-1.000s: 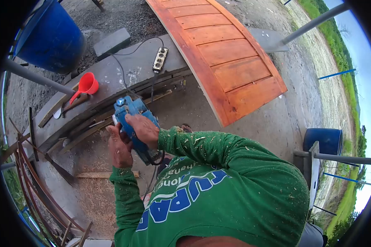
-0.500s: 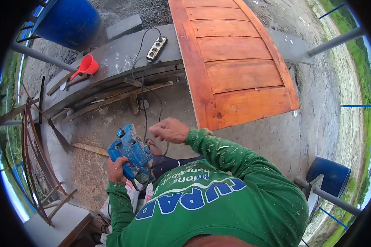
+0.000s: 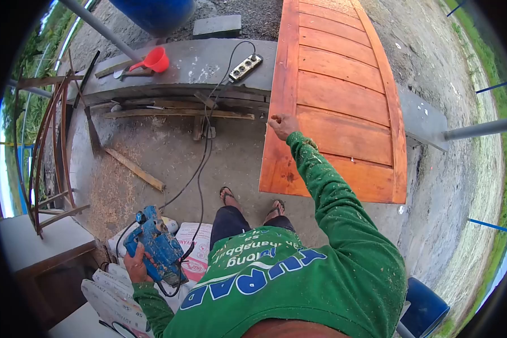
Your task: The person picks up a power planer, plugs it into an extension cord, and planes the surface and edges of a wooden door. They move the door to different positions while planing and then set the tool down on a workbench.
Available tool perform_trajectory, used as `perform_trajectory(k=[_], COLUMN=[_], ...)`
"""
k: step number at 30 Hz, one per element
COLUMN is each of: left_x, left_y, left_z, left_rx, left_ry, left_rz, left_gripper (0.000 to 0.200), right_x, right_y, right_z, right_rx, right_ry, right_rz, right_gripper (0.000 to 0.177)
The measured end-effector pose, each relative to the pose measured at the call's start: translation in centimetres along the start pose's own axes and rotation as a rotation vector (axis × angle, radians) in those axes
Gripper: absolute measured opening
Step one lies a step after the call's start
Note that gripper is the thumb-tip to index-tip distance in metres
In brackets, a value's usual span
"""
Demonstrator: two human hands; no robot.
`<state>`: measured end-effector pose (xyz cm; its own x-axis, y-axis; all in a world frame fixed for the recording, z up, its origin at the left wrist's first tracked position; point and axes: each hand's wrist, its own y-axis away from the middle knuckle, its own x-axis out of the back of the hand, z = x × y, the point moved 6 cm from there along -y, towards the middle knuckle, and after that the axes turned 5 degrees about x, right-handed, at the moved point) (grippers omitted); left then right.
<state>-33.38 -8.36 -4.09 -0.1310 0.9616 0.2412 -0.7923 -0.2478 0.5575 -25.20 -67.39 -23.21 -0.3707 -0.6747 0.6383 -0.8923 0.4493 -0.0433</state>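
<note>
A blue electric planer (image 3: 156,245), dusted with wood shavings, is in my left hand (image 3: 136,265), whose fingers wrap round its handle. The tool is tilted beside my left leg, above some printed sacks. My right hand (image 3: 284,126) is at the left edge of an orange-brown panelled wooden door (image 3: 343,110). Its fingers are curled at that edge, and their undersides are hidden. The door lies flat across a low concrete ledge, its near end sticking out towards me. From the planer a black cord (image 3: 201,186) runs up to a power strip (image 3: 246,68).
On the concrete ledge (image 3: 191,62) sits a red dipper (image 3: 156,59). Scrap boards lie beneath it, and a loose wood strip (image 3: 135,169) rests among shavings on the floor. Printed sacks (image 3: 195,248) are beside my legs. Thin bent wood strips (image 3: 45,152) stand at the left.
My right hand has moved from near the planer up and right to the door's edge. My left hand has lowered the planer down and left towards the sacks. The view has shifted.
</note>
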Motion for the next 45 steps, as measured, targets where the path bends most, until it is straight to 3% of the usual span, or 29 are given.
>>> perform_trajectory(k=[2,8,12,15,19,22,25,29,36,40,43,45], left_x=[1.3,2.5,2.7,1.9,0.9,-1.4,-2.6,-4.2,-8.2,-9.2,-9.5,-10.2], left_y=[-0.8,-6.4,-11.3,-14.3,-16.8,-17.5,-18.7,-21.5,-24.9,-27.0,-28.0,-28.3], left_z=[-1.1,-1.4,0.1,2.2,5.4,8.6,10.0,10.3,11.8,11.6,11.6,12.2], left_rx=[0.019,0.087,0.158,0.21,0.189,0.176,0.244,0.395,0.408,0.402,0.389,0.36], left_ry=[0.032,0.097,0.07,0.005,-0.069,-0.113,-0.078,-0.078,-0.149,-0.182,-0.205,-0.203], left_rz=[0.025,0.045,0.072,0.076,0.09,0.128,0.227,0.18,0.133,0.061,0.039,0.029], left_gripper=[0.018,0.017,0.02,0.022,0.021,0.02,0.02,0.021,0.02,0.019,0.02,0.02], right_x=[-0.1,-0.4,-0.3,-1.8,-3.6,-6.8,-9.3,-10.2,-11.0,-12.7,-12.3,-11.3], right_y=[-3.1,-14.1,-19.9,-24.4,-30.0,-36.5,-40.1,-42.2,-44.2,-43.8,-43.9,-42.3], right_z=[-1.2,-0.7,0.3,0.8,1.8,6.7,9.4,9.7,9.6,10.5,10.6,10.0], right_rx=[0.058,-0.027,-0.219,-0.154,-0.37,-0.442,-0.286,-0.218,-0.21,-0.087,-0.14,-0.284], right_ry=[0.09,0.278,0.266,0.516,0.426,0.409,0.387,0.329,0.47,0.516,0.502,0.382], right_rz=[0.034,0.079,0.071,0.135,0.071,0.041,0.167,0.045,-0.152,-0.031,-0.035,0.018], right_gripper=[0.041,0.039,0.04,0.041,0.047,0.05,0.049,0.039,0.031,0.032,0.033,0.044])
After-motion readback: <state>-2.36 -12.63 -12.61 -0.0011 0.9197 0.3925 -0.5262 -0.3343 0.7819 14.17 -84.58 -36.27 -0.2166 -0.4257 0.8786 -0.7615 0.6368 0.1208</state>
